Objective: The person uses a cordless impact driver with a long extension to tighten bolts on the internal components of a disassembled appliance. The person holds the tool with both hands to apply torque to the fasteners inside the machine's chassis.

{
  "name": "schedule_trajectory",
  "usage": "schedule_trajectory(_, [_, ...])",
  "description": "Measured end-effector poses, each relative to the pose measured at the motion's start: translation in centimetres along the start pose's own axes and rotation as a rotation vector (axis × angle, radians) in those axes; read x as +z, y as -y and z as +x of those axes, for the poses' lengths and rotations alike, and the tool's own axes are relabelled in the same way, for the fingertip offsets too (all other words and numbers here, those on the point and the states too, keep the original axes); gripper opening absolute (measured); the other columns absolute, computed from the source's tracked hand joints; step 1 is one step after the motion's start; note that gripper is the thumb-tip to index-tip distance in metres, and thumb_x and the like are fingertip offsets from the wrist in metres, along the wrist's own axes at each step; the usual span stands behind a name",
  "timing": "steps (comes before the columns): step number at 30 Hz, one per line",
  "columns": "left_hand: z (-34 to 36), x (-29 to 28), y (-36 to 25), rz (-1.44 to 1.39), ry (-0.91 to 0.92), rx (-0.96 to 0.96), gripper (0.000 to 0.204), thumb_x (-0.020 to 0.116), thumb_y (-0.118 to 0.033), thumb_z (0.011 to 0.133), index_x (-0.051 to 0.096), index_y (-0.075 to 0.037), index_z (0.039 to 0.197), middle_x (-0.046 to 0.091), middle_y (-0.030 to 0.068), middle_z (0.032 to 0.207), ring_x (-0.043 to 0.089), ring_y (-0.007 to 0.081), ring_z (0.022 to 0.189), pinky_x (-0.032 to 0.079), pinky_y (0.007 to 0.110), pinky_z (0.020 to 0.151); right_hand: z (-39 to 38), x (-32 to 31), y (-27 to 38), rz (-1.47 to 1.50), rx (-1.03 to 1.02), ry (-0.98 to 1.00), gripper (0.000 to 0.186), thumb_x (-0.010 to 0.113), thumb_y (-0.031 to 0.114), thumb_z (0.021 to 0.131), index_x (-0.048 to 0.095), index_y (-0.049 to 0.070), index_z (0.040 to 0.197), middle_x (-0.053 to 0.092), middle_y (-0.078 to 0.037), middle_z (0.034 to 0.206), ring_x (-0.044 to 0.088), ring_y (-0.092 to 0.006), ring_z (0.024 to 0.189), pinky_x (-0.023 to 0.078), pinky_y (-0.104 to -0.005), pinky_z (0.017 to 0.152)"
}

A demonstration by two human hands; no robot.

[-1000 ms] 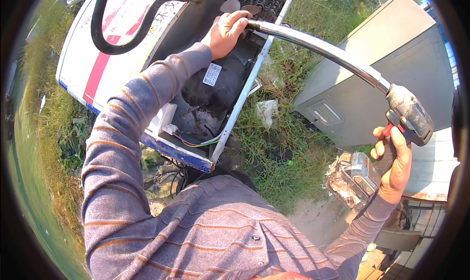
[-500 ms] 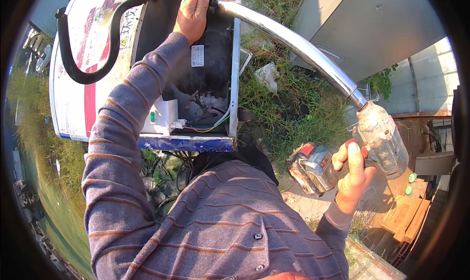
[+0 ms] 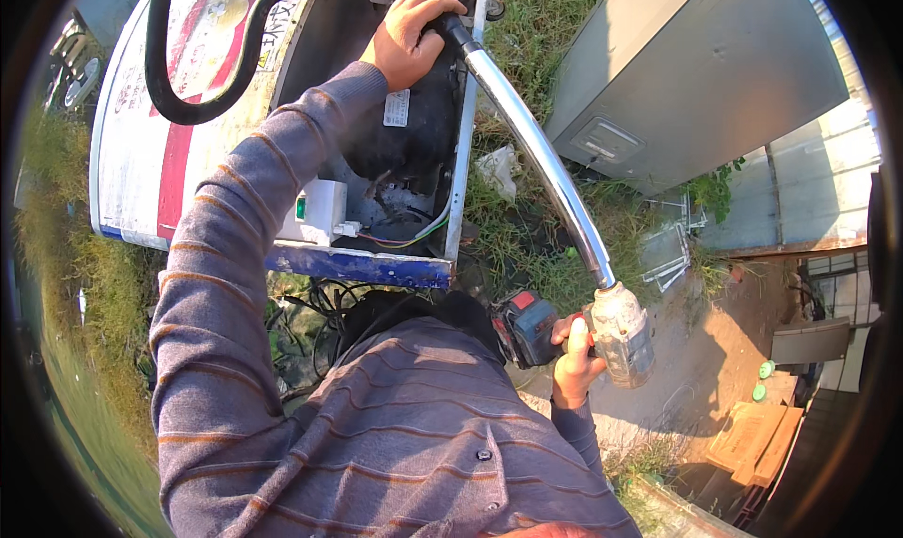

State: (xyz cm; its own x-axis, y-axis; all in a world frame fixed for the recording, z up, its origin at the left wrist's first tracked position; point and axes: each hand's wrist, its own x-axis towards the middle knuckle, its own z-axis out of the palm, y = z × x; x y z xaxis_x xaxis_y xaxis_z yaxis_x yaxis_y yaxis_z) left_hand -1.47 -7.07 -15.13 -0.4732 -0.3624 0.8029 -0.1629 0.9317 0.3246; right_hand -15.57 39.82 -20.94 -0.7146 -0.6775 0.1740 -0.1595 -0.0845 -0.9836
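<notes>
— Since a moment ago the cordless power driver [image 3: 602, 336] has swung lower, nearer the body.
— Grips?
— Right hand [image 3: 574, 359] clenches its handle; left hand [image 3: 406, 38] wraps the long chrome extension shaft [image 3: 546, 162] at the tip, inside the overturned white appliance's open compartment [image 3: 414, 143].
— Step?
— Seating the bit, likely; next needs steady alignment.

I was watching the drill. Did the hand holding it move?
Cannot tell: the right hand still grips the drill, but the camera swung, shifting the grey cabinet too.
</notes>
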Motion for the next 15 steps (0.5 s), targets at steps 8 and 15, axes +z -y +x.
schedule_trajectory(8, [2.5,-0.4,0.2,-0.193,-0.043,-0.302,0.03,0.056,-0.01,0.087,0.077,-0.005,0.107,0.075,0.0122,0.092,0.069,0.0211,0.08,0.054,0.034,0.079,7.1,-4.5,7.3,-0.398,-0.444,0.001,0.013,0.068,0.004,0.095,0.065,-0.002,0.107,0.063,-0.006,0.079,0.058,-0.0143,0.065,0.049,-0.0284,0.062])
schedule_trajectory(15, [3.3,0.7,0.6,-0.186,-0.061,-0.524,0.031,0.056,-0.011,0.086,0.082,-0.008,0.103,0.078,0.0129,0.094,0.073,0.0234,0.086,0.057,0.033,0.085,8.8,-10.6,10.7,-0.862,-0.432,0.131,0.045,0.078,0.013,0.091,0.066,-0.006,0.129,0.066,-0.023,0.134,0.061,-0.037,0.123,0.043,-0.0488,0.111])
